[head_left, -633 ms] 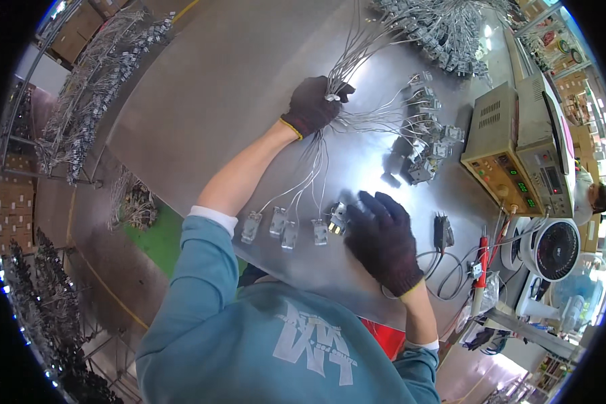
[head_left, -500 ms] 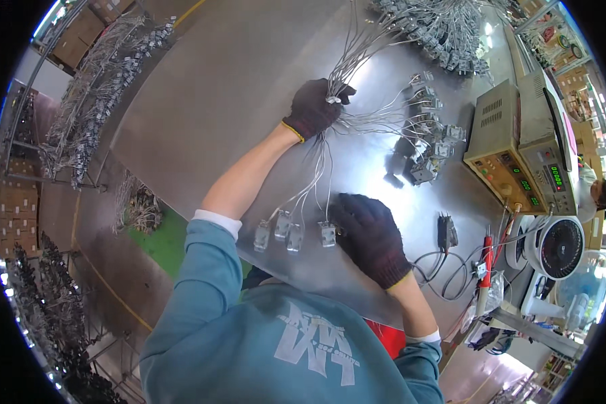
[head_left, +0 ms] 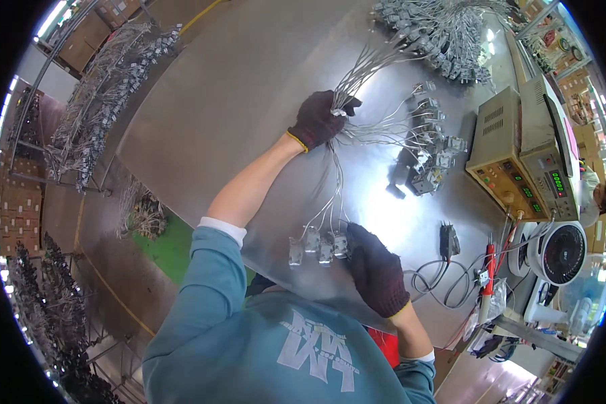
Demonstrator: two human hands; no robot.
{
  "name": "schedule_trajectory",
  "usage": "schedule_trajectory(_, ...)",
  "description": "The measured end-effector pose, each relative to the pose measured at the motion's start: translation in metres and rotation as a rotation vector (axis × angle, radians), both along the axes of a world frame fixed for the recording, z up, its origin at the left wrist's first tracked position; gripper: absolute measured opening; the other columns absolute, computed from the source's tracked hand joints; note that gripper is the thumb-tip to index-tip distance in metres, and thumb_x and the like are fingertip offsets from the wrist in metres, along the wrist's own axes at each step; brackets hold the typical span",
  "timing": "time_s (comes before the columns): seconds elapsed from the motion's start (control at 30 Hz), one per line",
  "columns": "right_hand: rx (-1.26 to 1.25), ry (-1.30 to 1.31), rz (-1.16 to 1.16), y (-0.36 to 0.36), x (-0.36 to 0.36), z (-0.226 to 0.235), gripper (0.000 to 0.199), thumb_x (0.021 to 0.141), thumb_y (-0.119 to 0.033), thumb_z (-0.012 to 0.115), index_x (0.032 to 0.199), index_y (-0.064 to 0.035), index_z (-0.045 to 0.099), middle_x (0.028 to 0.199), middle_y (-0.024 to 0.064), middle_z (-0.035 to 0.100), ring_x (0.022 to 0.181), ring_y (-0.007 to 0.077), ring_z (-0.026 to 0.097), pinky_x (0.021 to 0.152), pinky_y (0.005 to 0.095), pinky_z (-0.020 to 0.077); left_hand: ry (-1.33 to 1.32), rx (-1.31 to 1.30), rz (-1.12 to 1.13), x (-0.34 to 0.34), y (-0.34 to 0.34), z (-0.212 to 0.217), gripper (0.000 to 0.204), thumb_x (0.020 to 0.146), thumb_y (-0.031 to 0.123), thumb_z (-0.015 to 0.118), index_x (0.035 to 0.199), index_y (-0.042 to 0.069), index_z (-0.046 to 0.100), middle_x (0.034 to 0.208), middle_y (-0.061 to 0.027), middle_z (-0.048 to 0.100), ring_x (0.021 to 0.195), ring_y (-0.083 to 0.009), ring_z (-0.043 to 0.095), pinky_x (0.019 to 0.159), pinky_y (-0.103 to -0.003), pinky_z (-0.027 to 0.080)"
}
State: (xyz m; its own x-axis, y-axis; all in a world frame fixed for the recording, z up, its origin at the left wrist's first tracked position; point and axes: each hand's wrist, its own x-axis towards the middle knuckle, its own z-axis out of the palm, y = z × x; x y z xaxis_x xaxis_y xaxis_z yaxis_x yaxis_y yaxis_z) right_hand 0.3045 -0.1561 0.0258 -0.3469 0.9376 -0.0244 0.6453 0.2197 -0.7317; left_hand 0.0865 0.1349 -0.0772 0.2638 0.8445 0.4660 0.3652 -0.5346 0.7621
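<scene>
My left hand (head_left: 318, 118), in a dark knitted glove, is closed around a bundle of thin grey wires (head_left: 367, 71) above the metal table. Some wires run down to several small metal-and-white connectors (head_left: 325, 250) near the table's front edge. Others fan out to the right, ending in a row of similar connectors (head_left: 432, 138). My right hand (head_left: 376, 269), gloved the same way, rests beside the rightmost of the near connectors. Its fingers are stretched out and its fingertips appear to touch that connector; the undersides of the fingers are hidden.
A large pile of wired connectors (head_left: 444, 40) lies at the far right. Two bench instruments (head_left: 518, 151) stand to the right, with a black plug-like piece (head_left: 449, 240), a red probe (head_left: 489, 266) and a small fan (head_left: 560, 253) nearer. Racks of hanging wires (head_left: 108, 101) are at left.
My left hand has shifted slightly down and right with the wires. The near connectors have moved right and closer together. My right hand has moved a little toward me and right.
</scene>
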Motion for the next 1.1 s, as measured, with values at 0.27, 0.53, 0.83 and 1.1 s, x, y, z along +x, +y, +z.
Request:
schedule_trajectory(0.27, 0.365, -0.116, -0.391, 0.044, 0.052, 0.051, 0.058, 0.085, -0.015, 0.087, 0.139, -0.0069, 0.065, 0.132, 0.0141, 0.073, 0.125, 0.0331, 0.07, 0.104, 0.0444, 0.0554, 0.1, 0.034, 0.021, -0.003, -0.001, 0.008, 0.03, 0.098, 0.013, 0.059, 0.119, 0.013, 0.08, 0.098, -0.0069, 0.082, 0.091, -0.0222, 0.079, 0.085, -0.038, 0.061)
schedule_trajectory(0.53, 0.326, 0.014, -0.464, 0.106, 0.099, -0.001, 0.08, 0.081, -0.027, 0.09, 0.149, -0.0043, 0.056, 0.138, 0.0197, 0.067, 0.125, 0.0368, 0.067, 0.108, 0.0463, 0.0534, -0.16, -0.243, -0.086, 0.001, -0.014, 0.021, 0.052, 0.076, -0.01, 0.054, 0.12, 0.007, 0.078, 0.1, -0.007, 0.081, 0.096, -0.0177, 0.077, 0.091, -0.031, 0.061)
schedule_trajectory(0.83, 0.608, -0.288, -0.377, 0.107, 0.089, 0.021, 0.07, 0.074, -0.03, 0.094, 0.132, -0.0073, 0.064, 0.115, 0.0159, 0.069, 0.103, 0.0386, 0.068, 0.091, 0.0475, 0.0558, -0.125, -0.17, -0.053, -0.004, -0.012, 0.009, 0.045, 0.084, -0.005, 0.053, 0.121, 0.002, 0.076, 0.097, -0.0087, 0.079, 0.091, -0.0177, 0.076, 0.083, -0.033, 0.062)
schedule_trajectory(1.1, 0.544, -0.255, -0.307, 0.037, 0.027, 0.024, 0.07, 0.074, -0.044, 0.095, 0.126, -0.0089, 0.065, 0.097, 0.0146, 0.072, 0.087, 0.0354, 0.072, 0.076, 0.0472, 0.0574, -0.121, -0.141, -0.051, -0.004, -0.009, 0.008, 0.038, 0.088, 0.004, 0.057, 0.12, 0.006, 0.077, 0.094, -0.0082, 0.079, 0.087, -0.02, 0.077, 0.082, -0.036, 0.061)
